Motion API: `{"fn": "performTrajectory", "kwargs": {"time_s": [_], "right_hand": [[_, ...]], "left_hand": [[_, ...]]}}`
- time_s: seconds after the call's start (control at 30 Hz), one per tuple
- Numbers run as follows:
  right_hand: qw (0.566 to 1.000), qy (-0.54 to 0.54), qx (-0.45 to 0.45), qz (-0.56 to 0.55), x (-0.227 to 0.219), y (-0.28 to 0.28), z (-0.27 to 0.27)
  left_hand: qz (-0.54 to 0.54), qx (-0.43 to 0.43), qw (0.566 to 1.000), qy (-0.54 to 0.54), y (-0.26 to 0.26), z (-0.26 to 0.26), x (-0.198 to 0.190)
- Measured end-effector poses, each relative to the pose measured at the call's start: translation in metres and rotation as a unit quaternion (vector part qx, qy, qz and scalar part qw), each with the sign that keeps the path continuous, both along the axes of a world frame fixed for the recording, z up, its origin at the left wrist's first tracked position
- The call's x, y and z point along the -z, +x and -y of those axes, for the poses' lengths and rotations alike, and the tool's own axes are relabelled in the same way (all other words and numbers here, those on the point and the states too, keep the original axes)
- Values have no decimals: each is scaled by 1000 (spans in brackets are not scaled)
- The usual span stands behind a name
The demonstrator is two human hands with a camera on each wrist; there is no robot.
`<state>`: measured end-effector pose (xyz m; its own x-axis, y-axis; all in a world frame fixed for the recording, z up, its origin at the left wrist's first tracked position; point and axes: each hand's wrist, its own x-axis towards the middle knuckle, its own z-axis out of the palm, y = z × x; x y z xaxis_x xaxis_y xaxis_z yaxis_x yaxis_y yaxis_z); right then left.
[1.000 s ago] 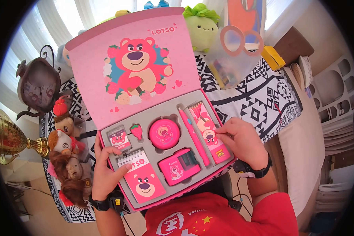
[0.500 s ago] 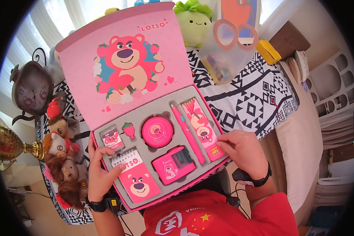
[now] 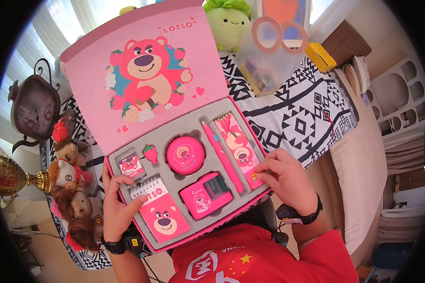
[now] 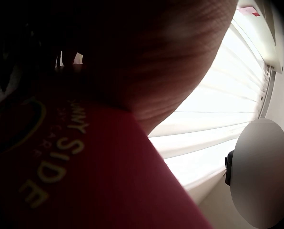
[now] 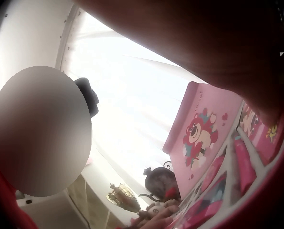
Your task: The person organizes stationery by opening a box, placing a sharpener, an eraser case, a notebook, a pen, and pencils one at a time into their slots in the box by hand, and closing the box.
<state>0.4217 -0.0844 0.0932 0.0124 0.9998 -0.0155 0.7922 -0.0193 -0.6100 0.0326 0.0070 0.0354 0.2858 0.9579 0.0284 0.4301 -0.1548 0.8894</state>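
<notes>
A pink stationery box (image 3: 170, 187) with its lid (image 3: 87, 75) raised holds several items in a grey tray. My left hand (image 3: 118, 212) grips its left side, thumb over the top of a spiral notepad (image 3: 163, 217). At the right, my right hand (image 3: 290, 181) pinches the lower edge of a colored pencil box (image 3: 236, 144), which lies in its slot. Beside it lies a pink pen-shaped tool (image 3: 224, 158). A round pink case (image 3: 186, 154), a pink sharpener (image 3: 205, 195), a strawberry piece (image 3: 150, 154) and a small bear pack (image 3: 129, 165) fill other recesses.
A patterned cloth (image 3: 288, 111) covers the table behind. Plush horses (image 3: 73, 188), a clock (image 3: 35, 108) and a gold trophy (image 3: 12, 174) stand left. At the back are a green plush (image 3: 226, 28), a translucent bag (image 3: 259, 63) and a yellow object (image 3: 321, 56).
My right hand has slid down along the pencil box toward its lower end. The stationery box appears slightly further left and up in the head view; my left hand keeps its hold.
</notes>
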Motion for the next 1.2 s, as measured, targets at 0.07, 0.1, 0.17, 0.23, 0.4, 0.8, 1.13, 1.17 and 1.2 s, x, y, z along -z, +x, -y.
{"fn": "performTrajectory", "kwargs": {"time_s": [0.07, 0.1, 0.17, 0.23, 0.4, 0.8, 1.13, 1.17, 1.2], "right_hand": [[1000, -6, 13, -21, -5, -2, -4], [1000, -5, 11, -20, -5, -2, -6], [999, 43, -19, 17, -4, -2, -14], [993, 84, -54, 67, 5, 2, -22], [979, 111, -98, 139, 10, 1, -27], [974, 82, -159, 141, 13, 0, -53], [995, 61, -57, -56, -17, 5, -123], [996, 49, -61, -43, -15, 9, -134], [996, 50, -64, -43, -16, 9, -142]], "left_hand": [[-6, 6, 1000, 20, -1, 0, 3], [-5, 4, 1000, 21, -1, 0, 5], [4, 2, 1000, 21, -2, 0, 7], [4, -1, 1000, 22, -2, 1, 7], [0, -6, 1000, 22, -3, 1, 7], [-2, -19, 1000, 19, 2, 3, 1], [26, -9, 1000, 8, 1, 2, 2], [17, -8, 1000, 11, 1, 3, 3], [7, -6, 1000, 14, 0, 3, 3]]}}
